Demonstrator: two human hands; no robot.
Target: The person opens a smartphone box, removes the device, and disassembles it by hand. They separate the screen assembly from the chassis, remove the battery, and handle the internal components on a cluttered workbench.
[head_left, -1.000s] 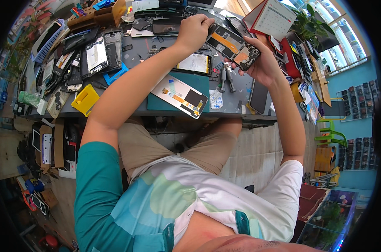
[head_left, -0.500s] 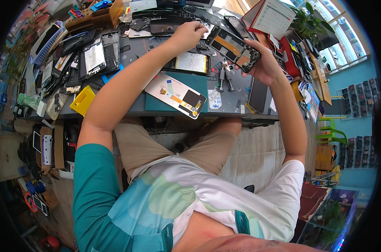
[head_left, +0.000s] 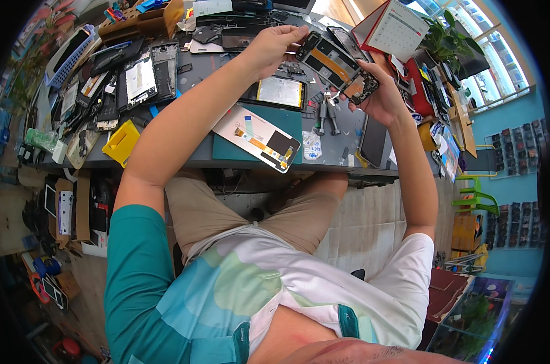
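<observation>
My right hand [head_left: 381, 100] holds an opened phone frame [head_left: 332, 64] by its near right end, above the desk. The frame shows dark innards and an orange flex cable down its middle. At the far left end of the frame, my left hand [head_left: 278, 47] pinches its edge; the fingertips are partly hidden. Below on a green mat [head_left: 226, 147] lies a loose screen panel [head_left: 257, 138], back side up, with an orange flex cable. Just behind the mat rests another opened phone [head_left: 279, 92] with a pale battery. Small grey screwdriver-like tools [head_left: 328, 115] sit under my right hand.
Piles of phone parts [head_left: 144, 79] cover the desk's left side, with a yellow holder [head_left: 122, 142] at the edge. A dark phone [head_left: 373, 142] lies at right. A desk calendar [head_left: 393, 27] and a potted plant [head_left: 451, 42] stand at the back right.
My left hand has moved right and slightly up, to the far end of the phone frame. My right hand still holds the frame in nearly the same place.
</observation>
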